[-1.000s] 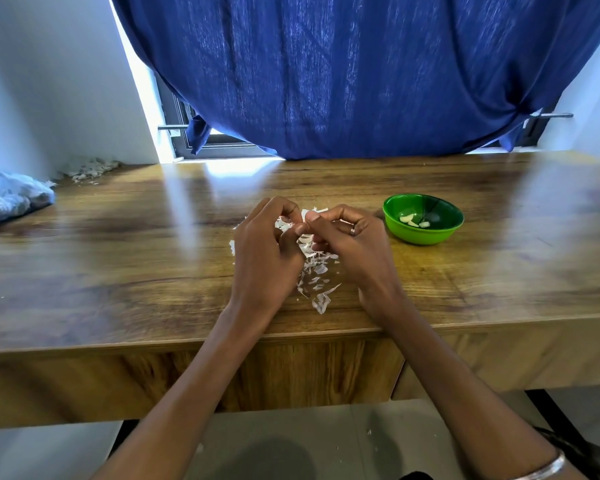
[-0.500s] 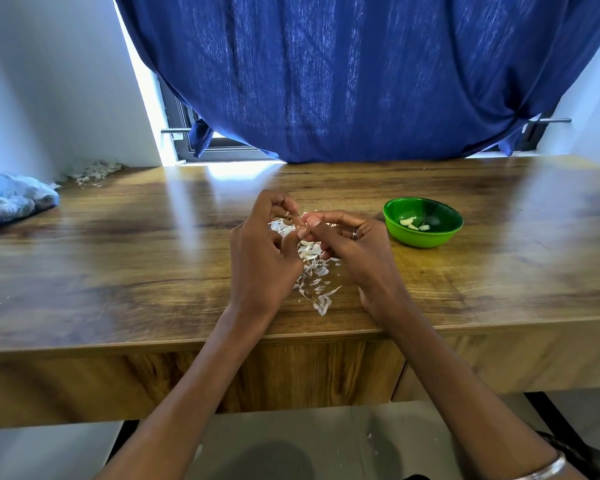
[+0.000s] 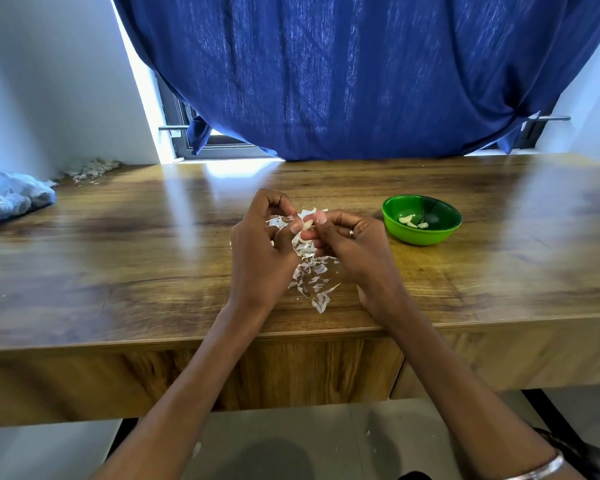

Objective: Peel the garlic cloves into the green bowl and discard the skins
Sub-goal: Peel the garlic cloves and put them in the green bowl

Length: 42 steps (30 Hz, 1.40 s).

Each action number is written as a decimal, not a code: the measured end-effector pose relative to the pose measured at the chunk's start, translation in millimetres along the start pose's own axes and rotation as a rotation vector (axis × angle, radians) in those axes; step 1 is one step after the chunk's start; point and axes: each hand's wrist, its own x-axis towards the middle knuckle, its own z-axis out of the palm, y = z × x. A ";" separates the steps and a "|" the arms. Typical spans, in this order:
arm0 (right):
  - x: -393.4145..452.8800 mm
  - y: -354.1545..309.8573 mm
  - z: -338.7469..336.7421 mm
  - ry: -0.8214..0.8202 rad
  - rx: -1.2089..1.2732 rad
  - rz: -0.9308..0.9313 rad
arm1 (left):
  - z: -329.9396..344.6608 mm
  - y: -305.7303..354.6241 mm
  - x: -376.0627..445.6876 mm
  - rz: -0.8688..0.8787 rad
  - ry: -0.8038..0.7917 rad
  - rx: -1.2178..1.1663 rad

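Pale garlic clove (image 3: 307,223) pinched between both hands' fingers (image 3: 321,217).

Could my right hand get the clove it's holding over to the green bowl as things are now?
Probably yes. The right hand pinches the garlic clove together with the left hand, and the green bowl sits just to its right on bare table, nothing between them.
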 end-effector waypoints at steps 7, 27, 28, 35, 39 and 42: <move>-1.2 -1.6 -0.9 -0.069 -0.083 -0.059 | 0.0 -7.7 4.6 -0.240 -0.096 -0.185; -0.4 0.9 0.9 0.054 -0.129 -0.127 | 0.2 -1.3 1.2 -0.198 -0.073 -0.005; -0.3 1.3 1.0 0.057 -0.131 -0.129 | -0.2 -0.1 0.9 -0.196 -0.080 0.004; -0.2 0.9 0.2 0.047 -0.113 -0.113 | -3.6 5.3 0.0 -0.191 -0.095 -0.026; -1.5 -1.0 -0.7 -0.006 -0.087 -0.107 | -4.6 5.2 1.1 -0.221 -0.077 -0.004; -1.8 -1.4 -0.8 -0.036 -0.083 -0.139 | -4.0 7.5 0.5 -0.212 -0.053 -0.022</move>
